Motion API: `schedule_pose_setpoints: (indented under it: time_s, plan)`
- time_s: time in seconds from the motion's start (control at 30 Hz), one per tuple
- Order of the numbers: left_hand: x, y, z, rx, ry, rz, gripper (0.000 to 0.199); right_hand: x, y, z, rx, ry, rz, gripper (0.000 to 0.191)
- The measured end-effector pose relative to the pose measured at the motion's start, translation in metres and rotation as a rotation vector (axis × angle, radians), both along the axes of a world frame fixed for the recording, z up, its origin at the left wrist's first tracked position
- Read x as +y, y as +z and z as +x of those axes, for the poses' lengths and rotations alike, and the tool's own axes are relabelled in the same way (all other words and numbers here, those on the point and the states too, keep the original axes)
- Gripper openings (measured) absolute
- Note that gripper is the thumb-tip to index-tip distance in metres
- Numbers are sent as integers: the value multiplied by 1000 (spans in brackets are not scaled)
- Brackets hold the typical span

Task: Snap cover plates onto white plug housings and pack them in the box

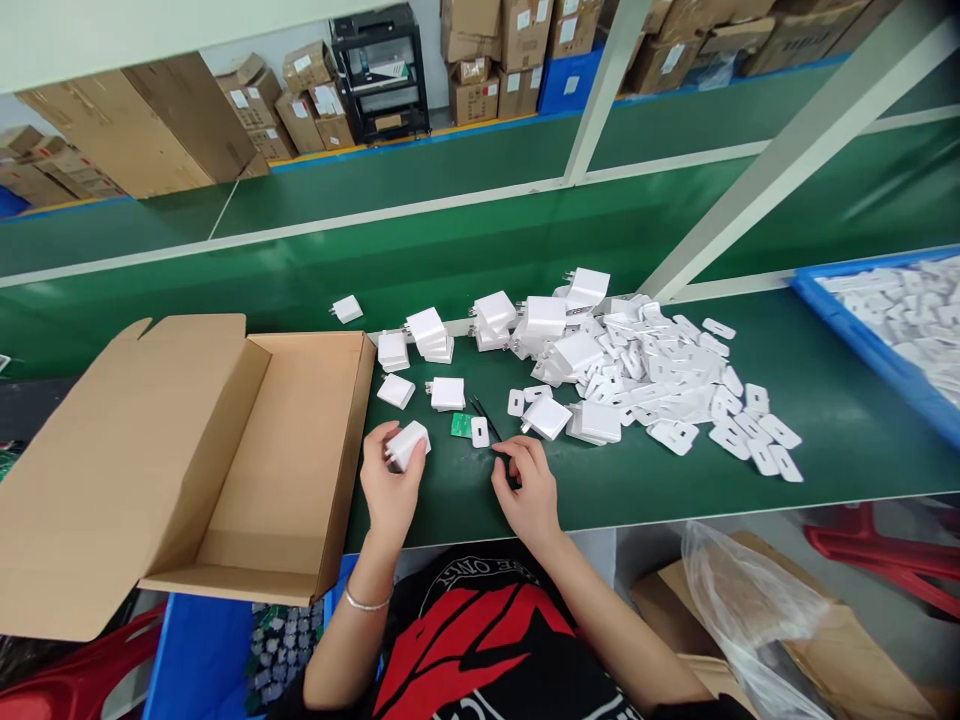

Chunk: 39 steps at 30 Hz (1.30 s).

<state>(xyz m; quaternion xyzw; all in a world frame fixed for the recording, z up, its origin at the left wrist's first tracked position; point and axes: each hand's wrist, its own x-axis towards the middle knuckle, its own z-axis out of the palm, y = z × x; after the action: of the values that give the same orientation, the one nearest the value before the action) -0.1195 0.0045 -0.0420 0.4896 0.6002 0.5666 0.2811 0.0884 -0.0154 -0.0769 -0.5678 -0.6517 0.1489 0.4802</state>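
Note:
In my left hand is a white charger housing, its metal prongs facing left and my fingers and thumb closed around it. My right hand rests low over the green bench with curled fingers, the thumb apart from the index finger. The index fingertip is at the near end of dark tweezers; whether it touches them I cannot tell. Between the hands lie a white slotted cover plate and a small green circuit board. Another charger housing lies just beyond them.
To the left stands an open cardboard box. A large heap of cover plates and several stacked housings spread rightward. At the far right is a blue tray of white parts. A slanted white post rises behind the bench.

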Motion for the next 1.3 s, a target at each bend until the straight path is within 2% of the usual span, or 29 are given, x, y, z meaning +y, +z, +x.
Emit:
schedule_pose_setpoints:
  time_s: [0.07, 0.13, 0.3, 0.43, 0.53, 1.13, 1.2, 1.3]
  plan:
    - [-1, 2, -3, -353, -88, -45, 39, -1, 0, 1, 1, 32, -7, 19]
    - [-4, 5, -6, -541, -232, -83, 42, -1, -1, 1, 6, 53, -14, 18]
    - [-15, 17, -1, -758, -502, -101, 59, 0, -1, 1, 13, 95, -36, 16]
    - [-21, 24, 6, -837, -609, -103, 59, 1, -2, 2, 3, 115, -63, 16]
    - [-22, 25, 10, -883, -632, -126, 59, 1, -1, 2, -8, 131, -82, 16]
    - [-25, 22, 8, -867, -639, -164, 59, 3, -2, 2, -110, 167, -102, 17]
    - [-25, 19, 7, -698, -566, -155, 61, 3, -2, 1, -117, 166, -99, 17]
    - [-21, 8, 2, -177, -347, -168, 59, 3, -2, 0, -128, 162, -94, 18]
